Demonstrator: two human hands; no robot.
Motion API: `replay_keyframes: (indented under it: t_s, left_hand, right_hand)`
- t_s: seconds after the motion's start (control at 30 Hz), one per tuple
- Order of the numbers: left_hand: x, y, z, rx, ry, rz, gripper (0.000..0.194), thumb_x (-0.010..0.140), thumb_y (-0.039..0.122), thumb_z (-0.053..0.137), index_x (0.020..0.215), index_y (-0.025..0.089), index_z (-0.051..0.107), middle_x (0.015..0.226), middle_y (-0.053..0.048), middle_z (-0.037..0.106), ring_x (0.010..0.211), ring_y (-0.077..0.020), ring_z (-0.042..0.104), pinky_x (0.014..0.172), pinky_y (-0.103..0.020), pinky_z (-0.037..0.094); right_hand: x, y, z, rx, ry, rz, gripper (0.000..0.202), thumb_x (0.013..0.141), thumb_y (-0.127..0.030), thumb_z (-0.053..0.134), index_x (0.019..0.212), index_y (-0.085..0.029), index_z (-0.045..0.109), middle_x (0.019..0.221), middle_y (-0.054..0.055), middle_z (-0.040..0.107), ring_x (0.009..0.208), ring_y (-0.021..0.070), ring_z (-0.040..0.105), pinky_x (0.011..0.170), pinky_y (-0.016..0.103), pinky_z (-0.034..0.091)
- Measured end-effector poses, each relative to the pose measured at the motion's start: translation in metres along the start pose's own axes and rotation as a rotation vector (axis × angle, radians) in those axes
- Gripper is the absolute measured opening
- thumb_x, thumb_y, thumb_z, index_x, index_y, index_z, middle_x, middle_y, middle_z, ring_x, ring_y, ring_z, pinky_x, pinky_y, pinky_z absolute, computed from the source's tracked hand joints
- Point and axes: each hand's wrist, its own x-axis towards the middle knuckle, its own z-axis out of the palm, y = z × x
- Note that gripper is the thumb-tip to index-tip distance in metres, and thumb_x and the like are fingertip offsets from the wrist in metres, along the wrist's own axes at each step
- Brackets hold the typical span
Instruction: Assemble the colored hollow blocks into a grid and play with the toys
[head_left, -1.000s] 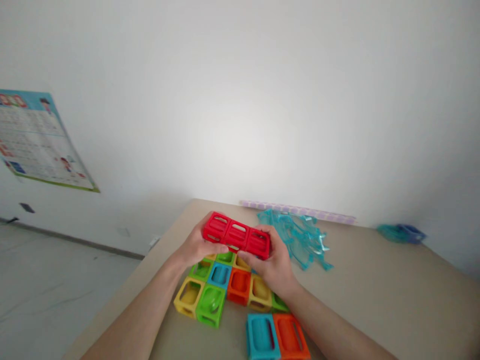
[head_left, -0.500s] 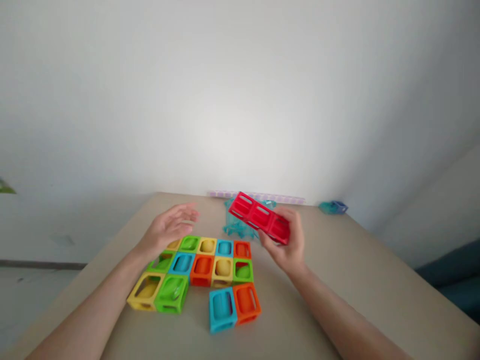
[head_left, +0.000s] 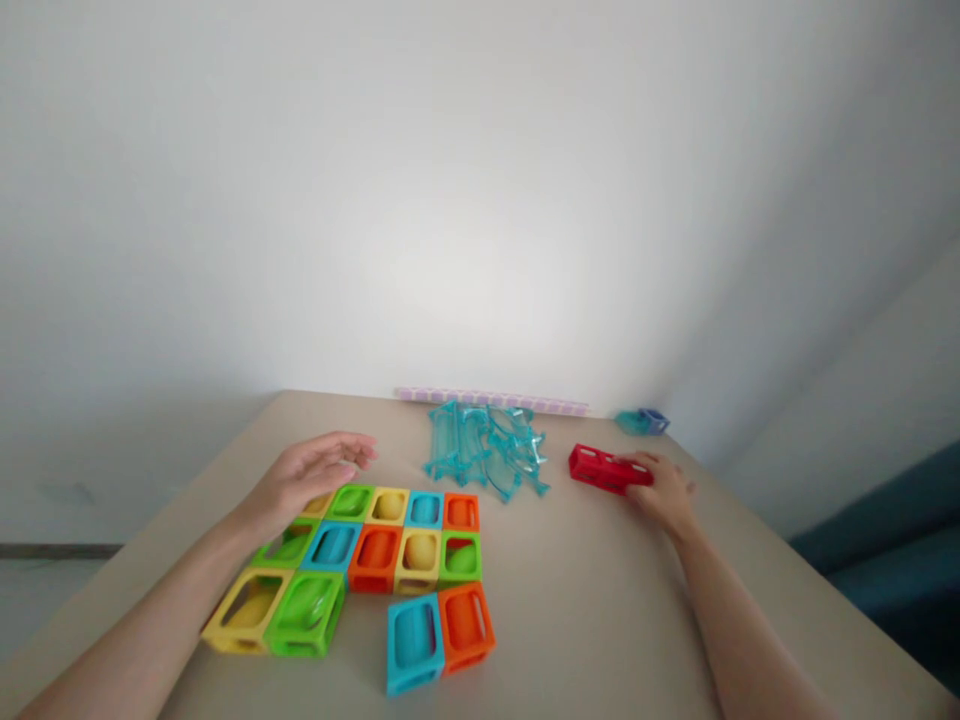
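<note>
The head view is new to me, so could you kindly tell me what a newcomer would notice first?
Probably the patchwork of bright cubes on the table's left side, just below the left hand. Next might come the red bar at the right, its end in the right hand, then the see-through turquoise pieces between them, towards the wall.

Playroom-like room: colourful blocks, table, white wall.
</note>
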Motion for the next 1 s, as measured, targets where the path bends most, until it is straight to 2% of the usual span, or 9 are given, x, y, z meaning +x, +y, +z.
replay_keyframes:
  t_s: [0.1, 0.2, 0.4, 0.5, 0.57, 0.63, 0.77, 0.87, 1.0]
  left_hand:
    - [-0.001, 0.003, 0.000, 0.027, -0.006, -0.008, 0.035, 0.079, 0.041, 0.065, 0.109, 0.023, 0.068, 0.106, -0.009, 0.070, 0.098, -0.0268, 0.063, 0.085, -0.036, 0.050]
    - [-0.002, 0.005, 0.001, 0.062, -0.019, -0.010, 0.035, 0.080, 0.040, 0.064, 0.109, 0.022, 0.068, 0.102, -0.008, 0.071, 0.097, -0.0253, 0.063, 0.085, -0.034, 0.050]
    - [-0.002, 0.008, 0.004, 0.082, -0.037, 0.007, 0.032, 0.082, 0.038, 0.062, 0.106, 0.018, 0.067, 0.100, -0.007, 0.070, 0.096, -0.0221, 0.063, 0.087, -0.032, 0.048]
    - [0.000, 0.007, 0.005, 0.073, -0.038, 0.008, 0.032, 0.081, 0.038, 0.063, 0.105, 0.017, 0.067, 0.100, -0.007, 0.071, 0.097, -0.0226, 0.063, 0.087, -0.033, 0.048]
    - [0.000, 0.007, 0.006, 0.108, -0.053, 0.012, 0.032, 0.082, 0.038, 0.061, 0.105, 0.017, 0.067, 0.100, -0.008, 0.071, 0.098, -0.0231, 0.064, 0.088, -0.034, 0.048]
    - [0.000, 0.009, 0.007, 0.186, -0.092, 0.024, 0.031, 0.083, 0.038, 0.060, 0.104, 0.017, 0.068, 0.104, -0.008, 0.071, 0.098, -0.0233, 0.064, 0.088, -0.034, 0.049]
    - [-0.002, 0.013, 0.012, 0.339, -0.190, 0.111, 0.028, 0.084, 0.034, 0.059, 0.105, 0.019, 0.069, 0.111, -0.008, 0.069, 0.098, -0.0218, 0.064, 0.088, -0.033, 0.049]
    - [-0.003, 0.014, 0.018, 0.472, -0.216, 0.162, 0.028, 0.085, 0.032, 0.058, 0.106, 0.019, 0.070, 0.108, -0.007, 0.071, 0.098, -0.0210, 0.064, 0.090, -0.032, 0.048]
    - [-0.005, 0.016, 0.029, 0.624, -0.233, 0.155, 0.028, 0.085, 0.031, 0.056, 0.109, 0.023, 0.069, 0.110, -0.005, 0.071, 0.101, -0.0219, 0.064, 0.091, -0.031, 0.047]
  right_hand:
    - [-0.007, -0.019, 0.002, -0.124, 0.032, -0.007, 0.045, 0.077, -0.040, 0.049, 0.117, -0.028, 0.066, 0.134, 0.011, 0.052, 0.128, 0.0411, 0.038, 0.099, 0.074, 0.016]
    - [-0.013, -0.039, 0.011, -0.238, 0.014, -0.019, 0.055, 0.091, -0.052, 0.032, 0.136, -0.027, 0.050, 0.137, 0.013, 0.050, 0.129, 0.0355, 0.039, 0.102, 0.074, 0.009]
    - [-0.009, -0.044, 0.028, -0.311, -0.144, -0.065, 0.058, 0.086, -0.060, 0.038, 0.129, -0.025, 0.056, 0.133, 0.015, 0.052, 0.127, 0.0382, 0.042, 0.100, 0.075, 0.008]
    - [-0.014, -0.048, 0.016, -0.164, -0.046, -0.081, 0.062, 0.083, -0.062, 0.043, 0.127, -0.021, 0.059, 0.133, 0.022, 0.051, 0.127, 0.0423, 0.043, 0.099, 0.075, 0.013]
    - [-0.031, -0.066, 0.001, 0.050, 0.137, -0.266, 0.057, 0.086, -0.056, 0.044, 0.130, -0.022, 0.056, 0.136, 0.020, 0.050, 0.130, 0.0401, 0.041, 0.105, 0.069, 0.015]
    - [-0.057, -0.095, -0.014, 0.295, 0.166, -0.660, 0.053, 0.086, -0.047, 0.048, 0.136, -0.029, 0.050, 0.142, 0.012, 0.046, 0.138, 0.0353, 0.033, 0.110, 0.060, 0.019]
    - [-0.115, -0.164, -0.021, 0.285, -0.285, -1.219, 0.071, 0.079, -0.053, 0.058, 0.145, -0.035, 0.038, 0.156, 0.005, 0.027, 0.142, 0.0401, 0.019, 0.111, 0.066, 0.007]
    - [-0.142, -0.198, -0.005, 0.209, -0.377, -1.337, 0.074, 0.085, -0.043, 0.056, 0.150, -0.030, 0.025, 0.156, 0.008, 0.024, 0.143, 0.0378, 0.018, 0.110, 0.067, -0.005]
    - [-0.156, -0.220, 0.013, 0.196, -0.331, -1.221, 0.078, 0.085, -0.035, 0.055, 0.152, -0.021, 0.019, 0.157, 0.016, 0.016, 0.143, 0.0403, 0.012, 0.108, 0.069, -0.006]
